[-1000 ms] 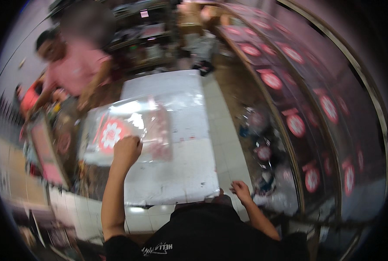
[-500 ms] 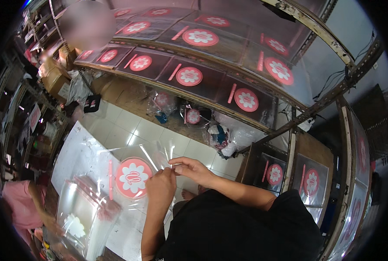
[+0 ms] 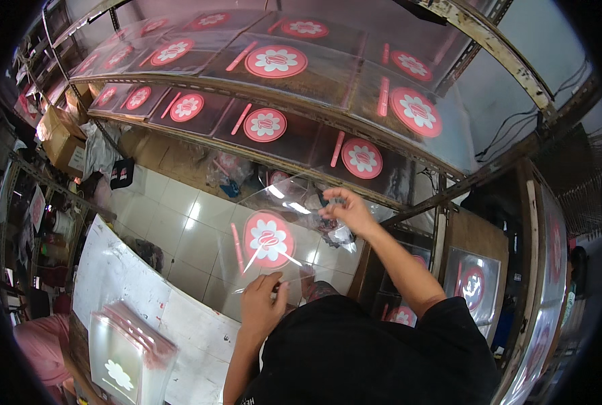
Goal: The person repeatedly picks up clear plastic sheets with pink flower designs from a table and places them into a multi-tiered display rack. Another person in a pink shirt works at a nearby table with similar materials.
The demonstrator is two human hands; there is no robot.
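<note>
A clear plastic sheet (image 3: 247, 202), printed with a pink disc (image 3: 268, 239), a white flower and a pink bar, hangs in front of me over the floor. My left hand (image 3: 264, 305) is closed at its near edge, thumb against fingers. Farther off and to the right, my right hand (image 3: 349, 210) pinches the sheet's right side with curled fingers. Glare streaks cross the film, so its exact outline is hard to follow. To the left, a stack of similar printed sheets (image 3: 101, 341) lies on a white tabletop (image 3: 122, 270).
Metal-framed shelves (image 3: 220, 88) run across the far side, laid with printed sheets. More sheets lie on a rack (image 3: 476, 283) at my right. A cardboard box (image 3: 64, 143) stands far left. A person in a pink shirt (image 3: 44, 344) is beside the table.
My hands have moved apart, the right one up and rightward, the left one slightly down. The sheet has shifted right, away from the table, and my view has turned a little.
</note>
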